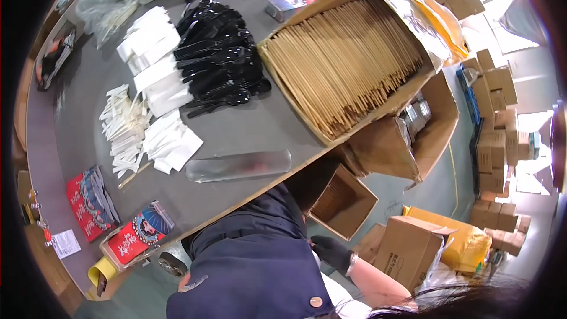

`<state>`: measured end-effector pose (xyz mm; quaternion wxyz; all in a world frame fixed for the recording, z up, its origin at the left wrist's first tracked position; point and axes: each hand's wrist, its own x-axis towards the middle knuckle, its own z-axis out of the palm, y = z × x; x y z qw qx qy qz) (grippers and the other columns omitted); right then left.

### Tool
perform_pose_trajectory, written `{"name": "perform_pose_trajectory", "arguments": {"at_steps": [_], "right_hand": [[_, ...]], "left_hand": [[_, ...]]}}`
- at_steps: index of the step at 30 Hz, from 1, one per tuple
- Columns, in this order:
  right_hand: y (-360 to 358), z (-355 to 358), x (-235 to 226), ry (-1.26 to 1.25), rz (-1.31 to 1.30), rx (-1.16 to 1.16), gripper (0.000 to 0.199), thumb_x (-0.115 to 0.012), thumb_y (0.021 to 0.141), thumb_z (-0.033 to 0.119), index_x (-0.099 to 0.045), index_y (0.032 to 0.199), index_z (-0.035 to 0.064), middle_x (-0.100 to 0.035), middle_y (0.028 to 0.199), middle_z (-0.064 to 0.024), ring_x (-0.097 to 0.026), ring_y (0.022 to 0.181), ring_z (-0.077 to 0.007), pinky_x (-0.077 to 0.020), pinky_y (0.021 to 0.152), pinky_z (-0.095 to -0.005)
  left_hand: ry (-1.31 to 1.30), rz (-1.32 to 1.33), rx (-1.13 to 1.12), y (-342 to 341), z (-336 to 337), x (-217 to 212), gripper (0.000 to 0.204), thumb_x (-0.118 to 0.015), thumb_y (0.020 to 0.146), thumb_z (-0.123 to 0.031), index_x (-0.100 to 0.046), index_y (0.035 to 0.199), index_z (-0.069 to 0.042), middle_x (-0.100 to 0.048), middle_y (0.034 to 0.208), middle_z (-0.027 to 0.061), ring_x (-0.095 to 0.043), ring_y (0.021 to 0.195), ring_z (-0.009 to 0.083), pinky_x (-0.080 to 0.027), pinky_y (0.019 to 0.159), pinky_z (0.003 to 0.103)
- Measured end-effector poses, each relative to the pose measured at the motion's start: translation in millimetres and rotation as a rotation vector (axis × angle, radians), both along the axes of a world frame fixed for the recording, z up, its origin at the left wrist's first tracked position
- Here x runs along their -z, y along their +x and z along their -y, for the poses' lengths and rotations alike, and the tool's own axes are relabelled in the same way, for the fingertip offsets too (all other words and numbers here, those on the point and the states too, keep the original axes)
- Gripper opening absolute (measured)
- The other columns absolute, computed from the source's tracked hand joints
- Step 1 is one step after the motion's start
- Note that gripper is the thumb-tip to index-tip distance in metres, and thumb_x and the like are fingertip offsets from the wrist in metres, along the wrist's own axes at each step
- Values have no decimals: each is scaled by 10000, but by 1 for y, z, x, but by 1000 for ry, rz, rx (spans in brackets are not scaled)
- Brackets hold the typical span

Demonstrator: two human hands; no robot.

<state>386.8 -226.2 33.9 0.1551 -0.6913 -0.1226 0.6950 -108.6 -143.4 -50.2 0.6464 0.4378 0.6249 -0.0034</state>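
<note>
My right hand, in a black glove, is low beside my dark apron. Its partly visible fingers look loosely extended, their tips against the apron; I see nothing in them. Of my left side only a sliver of skin shows at the apron's left edge, the fingers hidden. On the grey table ahead lie a heap of black plastic cutlery, stacks of white napkins, small white paper packets and a flat pile of clear plastic sleeves. An open carton is packed with thin wooden sticks.
Red-and-blue printed packets lie at the table's left end, with another stack nearer me. Below the table's right edge stand open cardboard boxes. Further right are a closed carton, a yellow bag and stacked cartons.
</note>
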Motion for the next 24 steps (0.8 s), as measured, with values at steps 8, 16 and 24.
{"name": "perform_pose_trajectory", "arguments": {"at_steps": [8,16,24], "right_hand": [[-9,14,31,245,-171,398,295,-609,942,143,-586,1192,-13,-636,1054,-16,-567,943,-64,-469,854,-244],[-15,5,41,158,-314,776,136,-619,932,192,-574,953,65,-560,794,16,-523,718,-58,-417,631,-211],[-26,13,59,369,-299,1213,135,-517,983,158,-576,952,41,-580,815,-23,-546,727,-105,-434,668,-238]], "left_hand": [[18,14,140,-19,-22,4,169,-590,907,-66,-659,1049,-3,-644,883,34,-594,822,112,-474,759,242],[38,21,220,-20,-51,-2,162,-593,900,-51,-654,1040,2,-642,876,40,-598,823,118,-476,756,241],[455,451,694,265,-166,-131,230,-594,859,-26,-647,1080,13,-667,1031,141,-646,949,232,-495,864,317]]}}
